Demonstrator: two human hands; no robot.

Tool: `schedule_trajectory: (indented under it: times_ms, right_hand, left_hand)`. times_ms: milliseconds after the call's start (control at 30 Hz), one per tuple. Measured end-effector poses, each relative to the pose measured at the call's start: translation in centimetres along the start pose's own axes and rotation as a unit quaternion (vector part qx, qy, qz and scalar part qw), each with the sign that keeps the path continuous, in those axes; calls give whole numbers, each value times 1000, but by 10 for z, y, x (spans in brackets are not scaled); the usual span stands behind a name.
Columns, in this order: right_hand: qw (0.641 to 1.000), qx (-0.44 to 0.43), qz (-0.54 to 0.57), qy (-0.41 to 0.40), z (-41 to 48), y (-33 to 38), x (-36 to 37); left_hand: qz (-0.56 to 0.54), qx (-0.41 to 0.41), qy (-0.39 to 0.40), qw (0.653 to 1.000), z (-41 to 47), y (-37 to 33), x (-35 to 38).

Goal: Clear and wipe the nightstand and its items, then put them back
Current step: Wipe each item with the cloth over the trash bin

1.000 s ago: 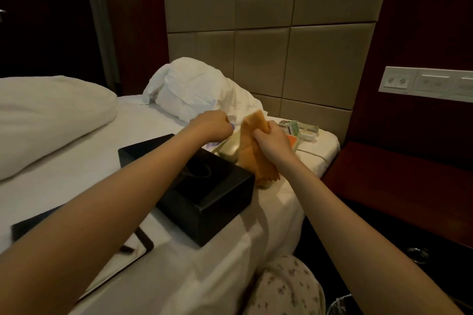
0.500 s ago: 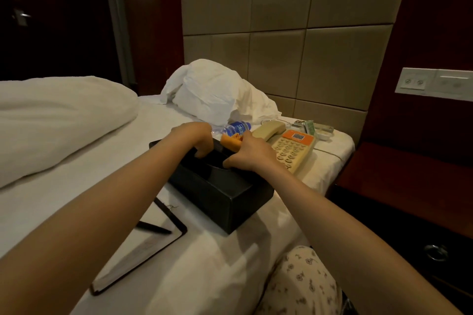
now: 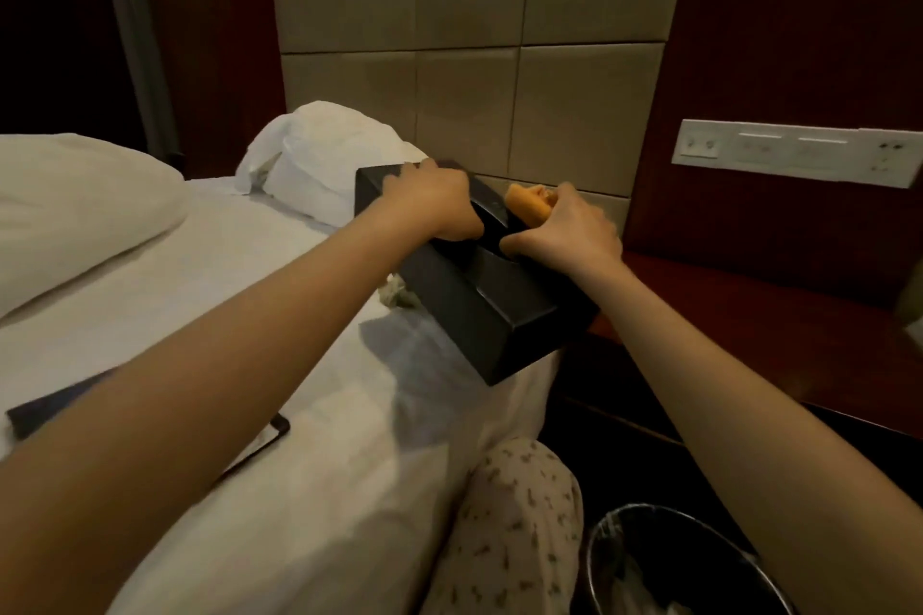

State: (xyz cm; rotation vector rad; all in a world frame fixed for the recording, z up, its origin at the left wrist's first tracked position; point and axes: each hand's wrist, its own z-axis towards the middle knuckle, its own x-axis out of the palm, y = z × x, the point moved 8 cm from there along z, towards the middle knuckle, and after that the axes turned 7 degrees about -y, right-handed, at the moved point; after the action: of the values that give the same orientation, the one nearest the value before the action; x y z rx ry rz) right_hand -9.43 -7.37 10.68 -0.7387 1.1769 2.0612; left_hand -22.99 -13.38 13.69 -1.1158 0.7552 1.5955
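Note:
A black tissue box [image 3: 479,310] hangs tilted in the air above the bed's edge, its near end toward the nightstand [image 3: 759,315]. My left hand [image 3: 429,205] grips the box's far left top edge. My right hand [image 3: 564,230] grips the right side of the box and also holds an orange cloth [image 3: 529,205] bunched against it. The box hides the phone and the bottle on the bed.
The white bed [image 3: 249,315] carries a pillow [image 3: 70,210], a crumpled white bundle [image 3: 309,160] and a dark notepad folder [image 3: 40,410]. A bin with a liner [image 3: 664,564] stands on the floor at lower right. A switch panel [image 3: 799,150] sits on the wall.
Both hands took hold of the tissue box on the bed and lifted it up and to the right toward the nightstand. The orange cloth stayed in my right hand.

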Motion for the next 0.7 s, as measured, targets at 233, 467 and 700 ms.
schedule_trajectory:
  times_ms: [233, 467, 700]
  right_hand:
    - [987, 145, -20, -60, -21, -112, -37]
    - [956, 258, 0, -141, -48, -197, -65]
    - [930, 301, -4, -209, -67, -247, -75]
  left_hand:
    - [-187, -5, 53, 981, -3, -83, 61]
    - [-502, -119, 200, 833, -28, -154, 149]
    - [-509, -90, 301, 801, -56, -209, 187]
